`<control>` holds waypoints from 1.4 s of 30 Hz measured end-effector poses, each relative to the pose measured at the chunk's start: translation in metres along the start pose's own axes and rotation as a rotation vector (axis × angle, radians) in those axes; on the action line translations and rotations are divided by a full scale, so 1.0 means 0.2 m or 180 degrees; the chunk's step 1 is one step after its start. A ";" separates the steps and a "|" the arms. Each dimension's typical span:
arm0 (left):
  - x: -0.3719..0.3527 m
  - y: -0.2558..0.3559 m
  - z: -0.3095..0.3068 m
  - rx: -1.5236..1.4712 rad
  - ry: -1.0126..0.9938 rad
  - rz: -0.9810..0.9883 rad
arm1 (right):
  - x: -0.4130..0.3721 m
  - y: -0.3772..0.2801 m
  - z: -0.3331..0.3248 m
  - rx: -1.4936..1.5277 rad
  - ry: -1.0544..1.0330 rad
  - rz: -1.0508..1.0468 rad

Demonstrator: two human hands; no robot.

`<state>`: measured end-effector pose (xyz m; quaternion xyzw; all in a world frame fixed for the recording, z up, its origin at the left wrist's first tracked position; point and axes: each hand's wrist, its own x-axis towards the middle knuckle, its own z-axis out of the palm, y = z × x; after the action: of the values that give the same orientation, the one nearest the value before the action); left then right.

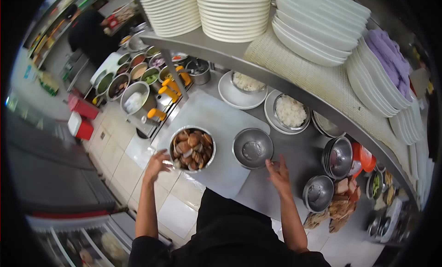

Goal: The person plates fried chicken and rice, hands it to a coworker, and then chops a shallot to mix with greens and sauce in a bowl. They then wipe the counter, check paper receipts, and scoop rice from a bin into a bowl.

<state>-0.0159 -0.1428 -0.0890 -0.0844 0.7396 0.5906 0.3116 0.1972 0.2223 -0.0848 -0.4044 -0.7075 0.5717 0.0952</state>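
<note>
While our L hand (157,166) hung loose-fingered by the full bowl (195,171) w/ brown pcs (193,149), we had our R hand (278,175) spread, ungripping, nr the metal bowl (252,148); contact unclear.

On the metal shelf (184,42), 2 stacks of white crockery (235,18) are seen, and a purple cloth (389,57) is draped over white dishes (370,85). Below, 2 portions of rice (291,110) are held in metal bowls (277,118) set on white plates (239,100). Orange-topped bottles (157,114) are stood beside metal containers (147,94); a red-and-white bin (85,130) is placed on the tiled floor (112,147).
</note>
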 end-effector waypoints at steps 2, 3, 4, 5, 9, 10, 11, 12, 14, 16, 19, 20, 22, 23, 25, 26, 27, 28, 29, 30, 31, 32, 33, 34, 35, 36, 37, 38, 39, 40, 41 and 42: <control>0.09 0.01 0.03 -0.1086 -0.0960 -0.0131 | 0.03 0.04 0.13 -0.0047 0.0219 0.0398; 0.08 0.07 0.08 -0.1593 -0.1229 -0.0250 | 0.04 0.07 0.18 0.0219 0.0095 0.0693; 0.13 0.08 0.09 -0.1220 -0.1282 -0.0225 | 0.05 0.08 0.20 0.0506 -0.0021 0.0961; 0.17 0.07 0.08 -0.0845 -0.1326 -0.0178 | 0.05 0.08 0.22 0.0521 0.0104 0.0990; 0.32 -0.01 0.08 -0.0411 -0.1101 -0.0077 | -0.02 0.05 0.29 0.1235 0.0647 0.0869; 0.26 0.08 0.12 -0.0365 -0.1123 -0.0033 | -0.06 0.05 0.28 0.1400 0.0747 0.0881; 0.27 0.10 0.14 -0.0351 -0.1199 -0.0014 | -0.09 0.06 0.27 0.1412 0.0824 0.0860; 0.29 0.12 0.16 -0.0412 -0.1222 -0.0060 | -0.12 0.08 0.26 0.1385 0.0943 0.0781; 0.36 0.10 0.19 -0.0704 -0.1102 -0.0045 | -0.18 0.12 0.24 0.1382 0.1027 0.0678; 0.46 0.10 0.22 -0.0694 -0.1062 0.0032 | -0.23 0.12 0.22 0.1272 0.1078 0.0571; 0.58 0.15 0.26 -0.0580 -0.1051 0.0248 | -0.30 0.06 0.20 0.1196 0.0992 0.0376; 0.58 0.19 0.27 -0.0506 -0.0993 0.0245 | -0.30 0.04 0.20 0.1145 0.0966 0.0188; 0.62 0.25 0.30 -0.0388 -0.0852 0.0311 | -0.31 -0.05 0.21 0.1346 0.0805 0.0155; 0.65 0.25 0.31 -0.0334 -0.0817 0.0358 | -0.30 -0.10 0.22 0.1358 0.0661 0.0119; 0.63 0.28 0.34 -0.0678 -0.0926 0.0408 | -0.29 -0.19 0.23 0.1154 0.0415 -0.0065; 0.63 0.29 0.34 -0.0770 -0.1041 0.0311 | -0.30 -0.26 0.25 0.1108 0.0332 -0.0178; 0.61 0.32 0.32 -0.0865 -0.1174 0.0218 | -0.30 -0.33 0.28 0.1096 0.0298 -0.0211; 0.57 0.34 0.30 -0.0573 -0.1247 0.0040 | -0.29 -0.41 0.32 0.0996 0.0146 -0.0285; 0.54 0.34 0.25 -0.0496 -0.1321 -0.0083 | -0.28 -0.48 0.38 0.0896 0.0000 -0.0360; 0.51 0.32 0.22 -0.0162 -0.0956 -0.0123 | -0.28 -0.55 0.44 0.0885 -0.0014 -0.0403; 0.44 0.36 0.14 -0.0043 -0.1000 -0.0142 | -0.26 -0.62 0.53 0.0870 -0.0141 -0.0330; 0.36 0.40 0.02 0.0088 -0.1046 -0.0167 | -0.25 -0.69 0.62 0.0860 -0.0261 -0.0248; 0.33 0.41 -0.12 -0.0476 -0.1502 -0.0065 | -0.24 -0.77 0.74 0.0863 -0.0247 -0.0282; 0.31 0.43 -0.26 -0.1046 -0.1971 0.0118 | -0.22 -0.84 0.87 0.0773 -0.0425 -0.0289; 0.25 0.48 -0.40 -0.1745 -0.2134 0.0304 | -0.20 -0.91 1.01 0.0669 -0.0620 -0.0270; 0.24 0.54 -0.54 -0.1868 -0.2105 0.0568 | -0.17 -0.96 1.16 0.0643 -0.0634 -0.0255; 0.25 0.58 -0.65 -0.1901 -0.2083 0.0550 | -0.12 -1.00 1.32 0.0263 -0.1108 -0.0510; 0.27 0.61 -0.75 -0.1117 -0.1234 0.1075 | -0.06 -1.05 1.46 -0.0119 -0.1575 -0.0755; 0.30 0.64 -0.85 -0.0320 -0.0379 0.1541 | 0.02 -1.14 1.59 -0.0823 -0.1944 -0.1168; 0.34 0.67 -0.98 -0.0555 -0.0071 0.1490 | 0.09 -1.29 1.75 -0.0402 -0.2159 -0.1265; 0.39 0.71 -1.13 -0.0772 0.0227 0.1443 | 0.21 -1.36 1.92 -0.0323 -0.2139 -0.1428; 0.43 0.74 -1.26 -0.1022 0.0480 0.1438 | 0.36 -1.42 2.10 -0.0233 -0.2099 -0.1595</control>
<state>-0.2493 -0.3130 0.0116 -0.0094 0.6577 0.7467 0.0989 -0.2313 -0.0411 0.0050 -0.0181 -0.7965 0.6041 -0.0147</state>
